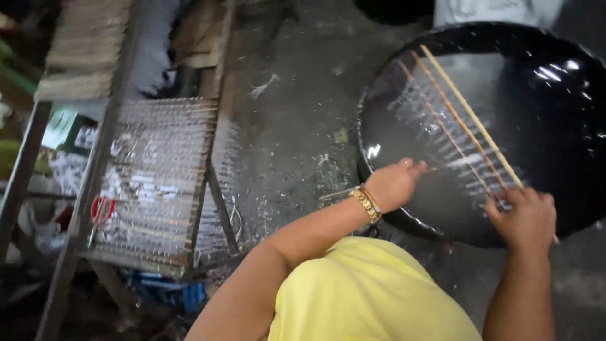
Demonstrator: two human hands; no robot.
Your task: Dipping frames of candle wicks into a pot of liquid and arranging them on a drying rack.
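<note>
Two hands on the job: right hand (525, 218) clenched round the thin bamboo sticks (464, 123) lying across the black basin (562, 120), left hand (394, 184) fingers loose, resting on its rim just beside them.

A wide round basin (555, 126) is sitting on the concrete floor (297, 113) at the right side, its near rim lying just ahead of the person's knee (366, 297). Thin sticks (464, 120) strung with fine strands are lying across the basin's left half, slanting from the far rim towards the near rim. The right hand (524, 218) is resting on the sticks' near ends at the basin's near rim, and the left hand (394, 183) is lying on the basin's left rim beside the strands. Well apart to the left, a slanted drying rack (158, 183) is standing on the floor, with scissors (100, 211) hanging at its left edge.
</note>
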